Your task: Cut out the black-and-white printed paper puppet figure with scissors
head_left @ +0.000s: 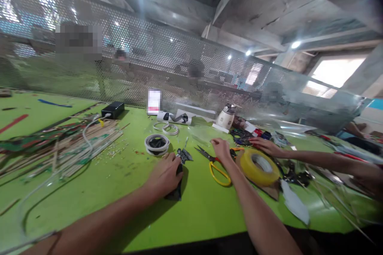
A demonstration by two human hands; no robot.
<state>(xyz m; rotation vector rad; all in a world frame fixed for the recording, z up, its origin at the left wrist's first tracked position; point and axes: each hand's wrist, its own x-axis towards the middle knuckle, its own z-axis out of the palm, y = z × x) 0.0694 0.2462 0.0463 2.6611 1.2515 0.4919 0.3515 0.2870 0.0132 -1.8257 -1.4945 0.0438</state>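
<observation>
My left hand (166, 173) is closed around a dark flat item (176, 193) on the green table. Just beyond its fingertips lies a small pile of dark and grey pieces (184, 155). My right hand (222, 150) rests beside a pair of scissors with yellow handles (220, 174); its fingers are curled and I cannot make out what, if anything, they hold. A large roll of yellow tape (259, 166) lies right of my right forearm. A white ring-shaped roll with dark contents (156, 144) sits beyond my left hand.
Another person's hand (266, 146) reaches in from the right over scissors and dark clutter (241, 136). Thin sticks (101, 131), a cable and a black box (113, 109) lie left. A lit phone (154, 101) and white container (226, 116) stand before the perforated screen (167, 67).
</observation>
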